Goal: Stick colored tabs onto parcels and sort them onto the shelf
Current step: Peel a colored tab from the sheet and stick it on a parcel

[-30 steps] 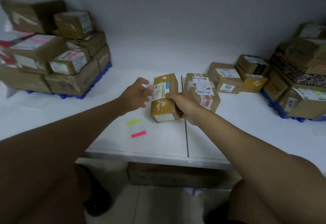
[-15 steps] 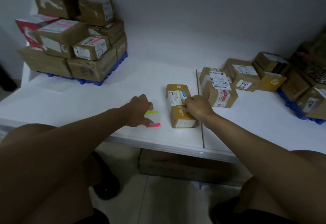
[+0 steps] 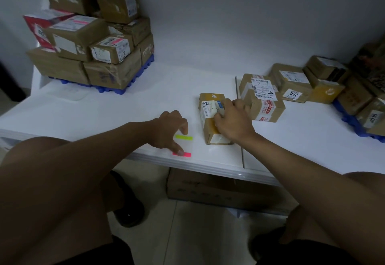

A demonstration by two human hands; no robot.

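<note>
1. Left hand (image 3: 168, 129) reaching down over the front edge of the white desk (image 3: 129, 106), fingers spread and relaxed, gripping nothing; thumb tip pressing on the pink tab (image 3: 186, 154), a fingertip touching the end of the yellow-green tab (image 3: 184, 137).
2. Both tabs lying flat on the desk near its front edge, yellow-green one behind the pink one, on what appears to be a clear backing sheet; backing edges too faint to confirm.
3. Right hand (image 3: 231, 120) resting on the small brown parcel (image 3: 210, 118), fingers curling over its top and right side and holding it down against the desk.
4. Parcel lying just right of the tabs, white label facing up, partly hidden under the fingers.
5. Taped parcel (image 3: 262, 100) sitting just beside the right hand, across the seam in the desk; whether touching the held parcel cannot be told.
6. Parcel marked 3012 (image 3: 291, 85) sitting behind it, with further parcels crowding the right edge on a blue pallet (image 3: 350, 118).
7. Stacked parcels (image 3: 89, 35) standing on another blue pallet at the far left, several showing pink tabs.
</note>
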